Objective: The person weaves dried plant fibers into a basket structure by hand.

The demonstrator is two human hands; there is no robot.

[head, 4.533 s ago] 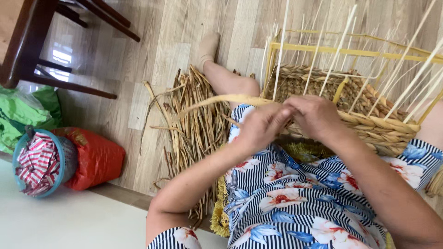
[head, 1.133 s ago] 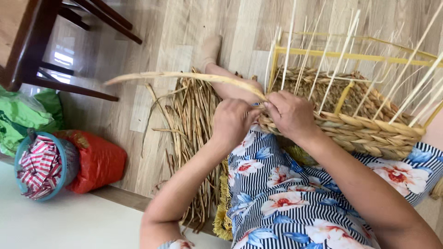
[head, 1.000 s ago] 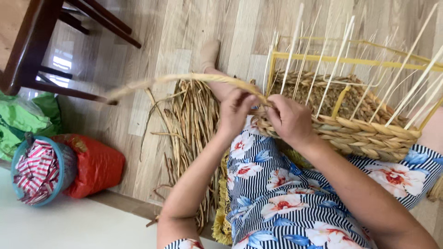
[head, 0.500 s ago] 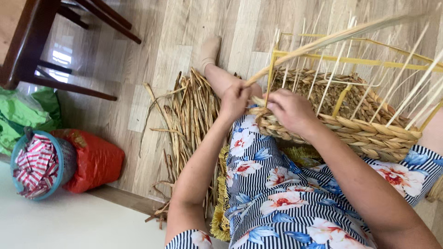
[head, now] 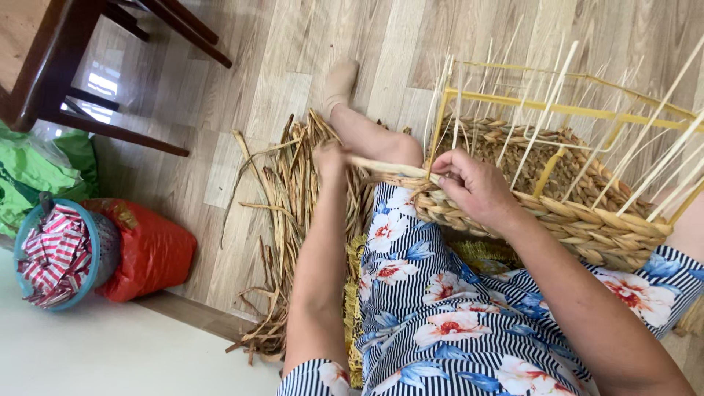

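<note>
A half-woven straw basket (head: 587, 220) on a yellow wire frame (head: 557, 110) rests on my lap, with several pale upright stakes rising from it. My right hand (head: 473, 187) pinches the weaving at the basket's near left corner. A flat straw strand (head: 385, 167) runs from that corner leftward. My left hand (head: 330, 158) grips the strand's free end and holds it taut. A heap of loose dried straw (head: 290, 220) lies on the wooden floor just below my left hand.
A dark wooden chair (head: 88, 66) stands at the upper left. A red bag (head: 147, 253), a blue-rimmed tub of red-and-white striped material (head: 55, 253) and a green bag (head: 37, 169) sit at the left. My outstretched foot (head: 341, 77) lies past the straw heap.
The long strand, earlier arcing out to the left and then swung up over the basket, is now pulled short and taut between my hands. My left hand has moved left, away from the basket.
</note>
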